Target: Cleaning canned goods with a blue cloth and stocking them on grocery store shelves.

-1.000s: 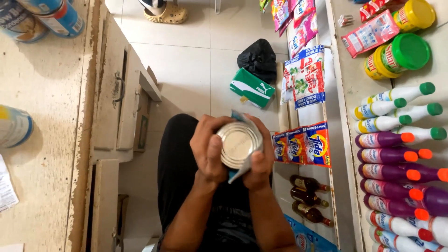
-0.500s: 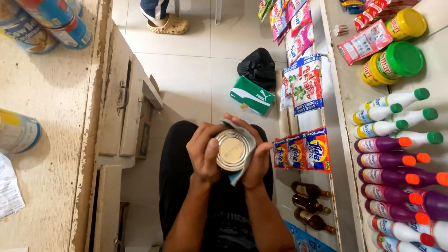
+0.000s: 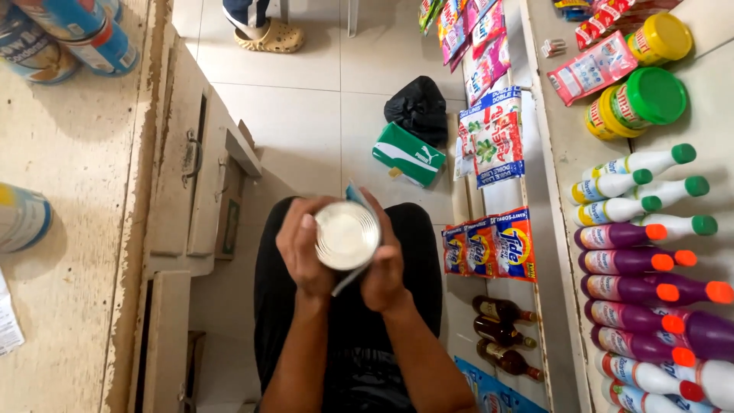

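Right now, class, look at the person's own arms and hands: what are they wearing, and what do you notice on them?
Both forearms are bare, with no sleeves reaching them. The left hand and the right hand wear no gloves, and no watch, ring or band shows on either. The fingernails look short and plain. Below the arms there is dark clothing on the person's body and lap.

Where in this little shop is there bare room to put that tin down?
Both hands, left hand and right hand, wrap the tin. Bare patches: the worn counter between the cans above and one can below; the floor tiles before the black bag. The bottle shelf is crowded.
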